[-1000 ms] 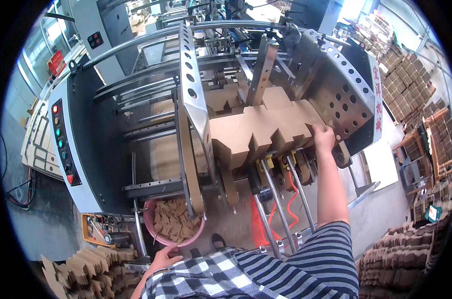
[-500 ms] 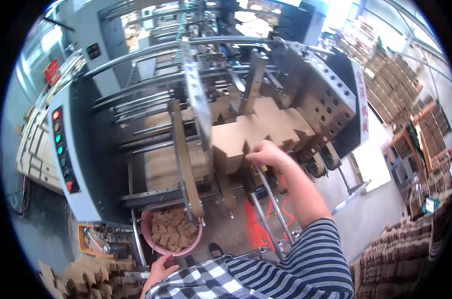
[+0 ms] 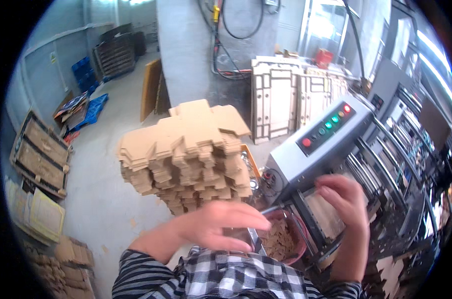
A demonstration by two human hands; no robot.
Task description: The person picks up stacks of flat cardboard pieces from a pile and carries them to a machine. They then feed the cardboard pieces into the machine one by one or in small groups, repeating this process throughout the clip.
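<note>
My left hand [image 3: 225,224] is raised in front of my checked apron, thumb and fingers apart with nothing between them. Just beyond it stands a tall, uneven stack of brown die-cut cardboard blanks [image 3: 186,130]. My right hand [image 3: 344,200] hangs in the air beside the machine, its fingers loosely bent and a little blurred. I see nothing in it. Between the hands, lower down, sits a pink tub [image 3: 302,244] holding torn cardboard scraps [image 3: 278,238].
A grey machine with a sloped control panel [image 3: 328,124] and lit buttons stands at the right. White boards [image 3: 276,102] lean by the wall behind it. An orange bin [image 3: 251,162] sits beside the stack. Farther left lie a wooden frame [image 3: 40,154] and a blue pallet [image 3: 91,112].
My view has swung left from the machine to the cardboard stack. My right hand has come away from the blanks in the machine, and my left hand has risen from beside the tub.
</note>
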